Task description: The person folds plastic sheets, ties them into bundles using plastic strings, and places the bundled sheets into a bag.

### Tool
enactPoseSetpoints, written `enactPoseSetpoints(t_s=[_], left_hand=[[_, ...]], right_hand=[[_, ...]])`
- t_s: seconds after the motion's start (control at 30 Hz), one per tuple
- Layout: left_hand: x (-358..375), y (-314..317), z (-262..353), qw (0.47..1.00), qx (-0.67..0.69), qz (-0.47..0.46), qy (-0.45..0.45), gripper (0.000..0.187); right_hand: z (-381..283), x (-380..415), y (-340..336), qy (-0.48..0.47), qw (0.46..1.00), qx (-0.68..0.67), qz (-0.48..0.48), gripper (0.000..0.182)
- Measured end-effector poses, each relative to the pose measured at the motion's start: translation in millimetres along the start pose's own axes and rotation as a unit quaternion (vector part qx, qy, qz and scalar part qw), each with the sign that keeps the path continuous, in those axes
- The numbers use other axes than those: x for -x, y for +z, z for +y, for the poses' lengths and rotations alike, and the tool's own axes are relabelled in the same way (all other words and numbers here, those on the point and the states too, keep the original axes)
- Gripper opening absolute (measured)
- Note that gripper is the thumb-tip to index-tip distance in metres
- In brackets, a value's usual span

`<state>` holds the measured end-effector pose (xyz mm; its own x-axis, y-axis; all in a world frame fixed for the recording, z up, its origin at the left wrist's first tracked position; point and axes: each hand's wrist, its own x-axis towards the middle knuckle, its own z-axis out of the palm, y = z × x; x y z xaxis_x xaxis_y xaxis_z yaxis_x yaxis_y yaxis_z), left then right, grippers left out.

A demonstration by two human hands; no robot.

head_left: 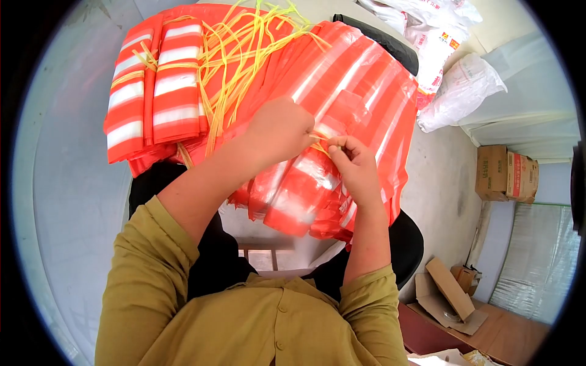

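Yellow tie [320, 136], left hand [282, 129] fisted on it, right hand [356, 167] pinching it, red-white bundle [300, 204] beneath, near edge of stack [386, 82]

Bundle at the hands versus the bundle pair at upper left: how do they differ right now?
The bundle has its yellow tie held by the left hand and right hand; the pair has no hand on it.
The bundle lies slanted in view; the pair runs nearly straight up the picture.
The bundle looks glossy, with patchy white; the pair shows crisp crosswise white stripes.
Both are red and white, with yellow ties.
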<state>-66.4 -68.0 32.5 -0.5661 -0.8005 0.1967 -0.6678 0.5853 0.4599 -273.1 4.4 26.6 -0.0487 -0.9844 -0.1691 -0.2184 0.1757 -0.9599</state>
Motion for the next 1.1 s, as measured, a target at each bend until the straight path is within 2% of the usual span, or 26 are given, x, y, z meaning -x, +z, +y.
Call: enactPoseSetpoints(t_s=[0.1, 0.2, 0.3, 0.37, 0.4, 0.5, 0.6, 0.7, 0.8, 0.87, 1.0, 1.07, 1.1], left_hand=[[-2, -20, 6, 0.975, 0.143, -0.121, -0.117, 0.028], [-4, -26, 2, 0.94, 0.247, -0.198, -0.126, 0.025], [-5, -28, 2, 0.875, 0.393, -0.221, -0.174, 0.024], [-6, -16, -2, 0.82, 0.517, -0.2, -0.14, 0.022], [-6, -10, -3, 0.787, 0.575, -0.188, -0.122, 0.022], [-10, -2, -5, 0.708, 0.671, -0.148, -0.162, 0.024], [-6, 2, 13, 0.776, 0.597, -0.093, -0.179, 0.03], [0, 21, 14, 0.891, 0.44, -0.083, -0.079, 0.035], [5, 30, 20, 0.905, 0.421, -0.018, -0.056, 0.019], [3, 31, 20, 0.929, 0.361, -0.034, -0.078, 0.018], [-1, 29, 21, 0.962, 0.255, -0.049, -0.089, 0.022], [-3, 29, 20, 0.958, 0.259, -0.063, -0.106, 0.022], [-3, 30, 20, 0.956, 0.261, -0.07, -0.115, 0.023]], right_hand=[[1, -1, 5, 0.003, 0.999, 0.044, -0.005, 0.016], [-4, 0, 9, -0.024, 0.995, 0.094, -0.011, 0.015], [4, -3, 9, -0.09, 0.98, 0.177, -0.013, 0.013], [14, -7, 9, -0.16, 0.962, 0.22, 0.001, 0.013], [11, -5, 10, -0.146, 0.968, 0.202, 0.007, 0.013], [6, -1, 11, -0.104, 0.98, 0.17, 0.017, 0.015], [21, -6, 5, -0.076, 0.984, 0.163, 0.011, 0.018], [30, -9, 4, -0.088, 0.988, 0.127, 0.022, 0.02], [37, -11, 5, -0.099, 0.989, 0.099, 0.039, 0.016], [36, -12, 5, -0.104, 0.991, 0.079, 0.021, 0.007], [14, -1, 10, -0.044, 0.997, 0.037, 0.057, 0.005], [12, 2, 12, -0.046, 0.997, -0.036, 0.058, 0.007], [12, 5, 10, -0.039, 0.998, -0.024, 0.038, 0.009]])
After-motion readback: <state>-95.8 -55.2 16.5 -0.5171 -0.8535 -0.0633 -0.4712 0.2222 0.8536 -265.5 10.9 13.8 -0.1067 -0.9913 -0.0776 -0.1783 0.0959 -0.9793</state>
